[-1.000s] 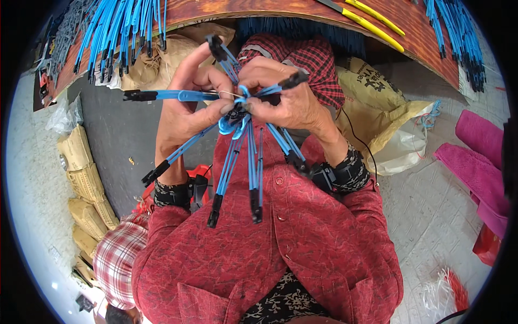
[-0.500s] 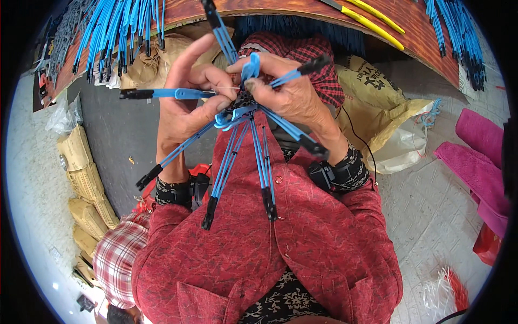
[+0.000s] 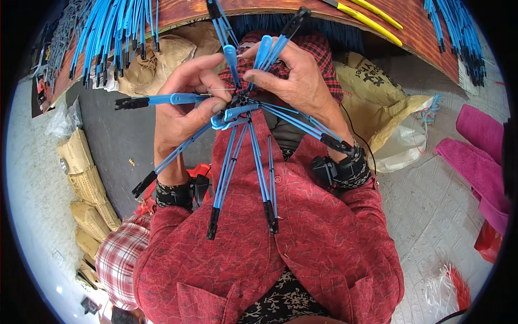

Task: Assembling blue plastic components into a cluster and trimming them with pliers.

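In front of my chest is an umbrella frame of blue ribs (image 3: 256, 167) with black ends, fanned out around a black hub (image 3: 241, 99). My left hand (image 3: 181, 110) is beside the hub, thumb and forefinger pinched on a thin wire (image 3: 221, 89). One rib (image 3: 162, 99) sticks out leftward past that hand's fingers. On the far right side, my right hand (image 3: 302, 81) is closed on another blue rib (image 3: 264, 52), its thumb pressed near the hub. Several ribs hang down over my red jacket. The fingertips partly hide where the wire meets the hub.
Bundles of blue ribs (image 3: 116, 32) (image 3: 458, 43) lie on the wooden table (image 3: 216, 12). A yellow-handled tool (image 3: 372, 24) rests there too. Paper sacks (image 3: 89, 181) stand at left, near a person in a plaid garment (image 3: 124, 262). A woven sack (image 3: 388, 119) and pink cloth (image 3: 472, 156) are at right.
My right hand has shifted up and away from the hub, and the rib it holds now points up and away. Other ribs have swung slightly. The left hand keeps its pinch.
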